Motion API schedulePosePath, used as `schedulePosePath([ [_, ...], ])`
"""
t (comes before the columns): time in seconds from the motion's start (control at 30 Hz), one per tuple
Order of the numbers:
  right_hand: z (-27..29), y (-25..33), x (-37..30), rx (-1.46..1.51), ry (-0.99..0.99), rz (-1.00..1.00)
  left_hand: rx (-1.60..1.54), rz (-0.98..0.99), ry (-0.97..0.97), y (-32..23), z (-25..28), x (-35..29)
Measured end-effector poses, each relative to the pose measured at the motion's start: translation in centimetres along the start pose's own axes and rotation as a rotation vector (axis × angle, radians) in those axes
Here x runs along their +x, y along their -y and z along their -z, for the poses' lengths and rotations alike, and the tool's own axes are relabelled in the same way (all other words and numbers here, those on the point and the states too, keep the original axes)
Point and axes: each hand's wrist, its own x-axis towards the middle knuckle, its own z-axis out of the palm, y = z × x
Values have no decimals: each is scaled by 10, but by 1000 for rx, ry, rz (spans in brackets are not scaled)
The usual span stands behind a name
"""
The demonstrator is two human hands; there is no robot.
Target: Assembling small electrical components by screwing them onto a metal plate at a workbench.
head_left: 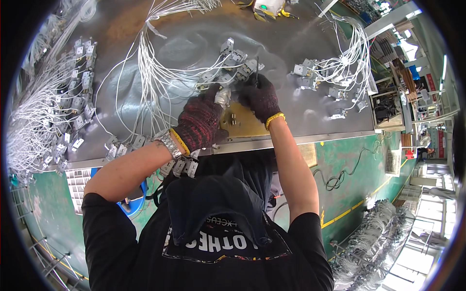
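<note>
My left hand (198, 119), in a dark red and black knit glove, is bent closed at the table's front. A shiny silvery-white piece (223, 97) shows at its fingertips; I cannot make out whether it is a held part or a wrapping. My right hand (262, 99), gloved alike, is closed around a thin dark rod-like tool (257, 68) that points away from me. Just beyond both hands lies a cluster of small grey metal connector pieces (235, 59) on white wires (150, 68). Between my wrists is a yellowish plate (242, 127) with small metal bits (234, 119) on it.
More wired grey pieces lie at the right (306, 72), in a large pile on the left (80, 92), and along the metal table's front edge (291, 140). A white and yellow object (269, 7) sits at the far side. A cable (335, 182) coils on the green floor.
</note>
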Motion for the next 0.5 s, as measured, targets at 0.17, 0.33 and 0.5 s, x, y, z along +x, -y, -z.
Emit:
schedulePosePath([
  [0.17,7,0,19,-104,-90,103,-31,72,157,-6,8,1],
  [0.33,15,-5,39,206,122,-96,-39,-62,-179,3,-11,3],
  [0.5,30,-63,81,-14,210,374,-148,13,66,7,-3,6],
])
